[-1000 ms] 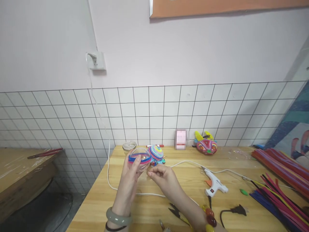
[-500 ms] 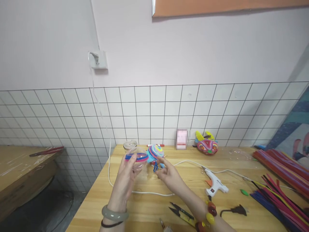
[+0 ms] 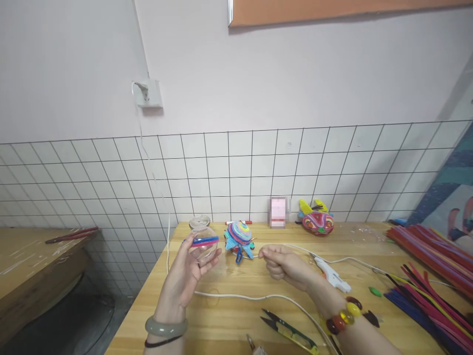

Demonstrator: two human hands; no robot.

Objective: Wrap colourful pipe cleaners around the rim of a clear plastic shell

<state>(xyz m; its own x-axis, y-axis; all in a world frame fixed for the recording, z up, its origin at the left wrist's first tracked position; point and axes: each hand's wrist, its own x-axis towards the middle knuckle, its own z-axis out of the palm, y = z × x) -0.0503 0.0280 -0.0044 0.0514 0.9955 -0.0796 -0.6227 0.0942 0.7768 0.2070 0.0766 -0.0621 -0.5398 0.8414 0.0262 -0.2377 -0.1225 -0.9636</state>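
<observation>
My left hand [image 3: 185, 276] holds up a clear plastic half-sphere [image 3: 203, 248] with blue and pink pipe cleaners wound round its rim, above the left part of the wooden table [image 3: 229, 315]. My right hand [image 3: 286, 266] is to its right, low over the table, fingers pinched on a thin white cord [image 3: 254, 297] that trails across the wood. Between the hands, further back, sits a coiled multicoloured pipe-cleaner figure [image 3: 239, 236] with a blue loop hanging from it.
A white glue gun [image 3: 334, 278] lies right of my right hand. Green-handled snips [image 3: 290, 333] lie near the front edge. Bundled pipe cleaners [image 3: 432, 266] cover the right side. A colourful mask figure [image 3: 317, 222] and a small jar [image 3: 199, 222] stand by the tiled wall. A second table [image 3: 33, 256] is at left.
My right hand moved right, away from the half-sphere, and pinched the white cord, which shifted on the table. My left hand tilted the half-sphere and lowered it slightly.
</observation>
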